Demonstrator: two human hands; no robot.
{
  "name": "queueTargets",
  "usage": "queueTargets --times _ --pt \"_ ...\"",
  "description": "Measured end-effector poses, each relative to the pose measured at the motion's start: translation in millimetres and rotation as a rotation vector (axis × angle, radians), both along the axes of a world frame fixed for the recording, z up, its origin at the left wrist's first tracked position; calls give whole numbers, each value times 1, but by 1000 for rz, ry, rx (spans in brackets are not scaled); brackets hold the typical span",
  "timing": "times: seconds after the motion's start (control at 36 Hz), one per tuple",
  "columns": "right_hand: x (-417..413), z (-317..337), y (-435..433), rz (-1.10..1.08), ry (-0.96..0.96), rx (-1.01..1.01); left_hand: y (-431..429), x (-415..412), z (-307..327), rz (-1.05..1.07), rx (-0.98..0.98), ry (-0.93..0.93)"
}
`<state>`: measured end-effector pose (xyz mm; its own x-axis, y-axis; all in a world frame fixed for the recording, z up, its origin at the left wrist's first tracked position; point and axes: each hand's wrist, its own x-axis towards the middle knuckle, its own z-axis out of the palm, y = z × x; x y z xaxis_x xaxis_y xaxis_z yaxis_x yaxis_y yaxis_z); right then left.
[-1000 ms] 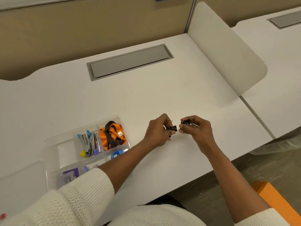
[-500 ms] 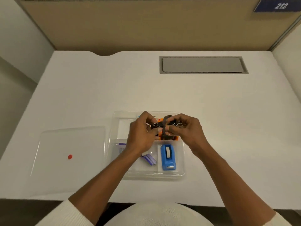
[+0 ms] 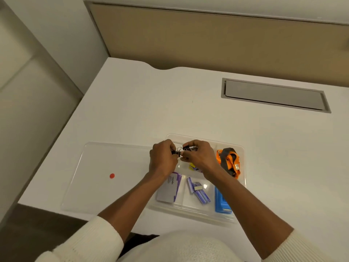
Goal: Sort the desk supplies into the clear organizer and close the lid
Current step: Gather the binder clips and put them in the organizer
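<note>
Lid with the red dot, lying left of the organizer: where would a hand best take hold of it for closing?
Probably by the near long edge. The lid lies flat on the desk, so only its rim offers a hold, and that edge sits close to the desk's front edge. A hand coming from the front could hook fingers under it, then carry it right over the organizer.

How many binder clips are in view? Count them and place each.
2: one binder clip in the left hand, one in the right hand, over the organizer; fingers may hide more.
</note>
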<state>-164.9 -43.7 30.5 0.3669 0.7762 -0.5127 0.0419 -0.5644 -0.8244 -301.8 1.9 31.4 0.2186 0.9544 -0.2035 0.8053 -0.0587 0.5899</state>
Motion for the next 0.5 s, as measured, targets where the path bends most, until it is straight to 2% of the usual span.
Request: queueTargets --times 0.14,0.25,0.5 --pt "-9 2 9 77 -59 -59 5 2 -2 -17 6 92" --pt "-13 3 14 210 -245 -66 8 6 -1 -43 0 140" --pt "-18 12 16 350 -551 -34 7 0 12 -63 6 134"
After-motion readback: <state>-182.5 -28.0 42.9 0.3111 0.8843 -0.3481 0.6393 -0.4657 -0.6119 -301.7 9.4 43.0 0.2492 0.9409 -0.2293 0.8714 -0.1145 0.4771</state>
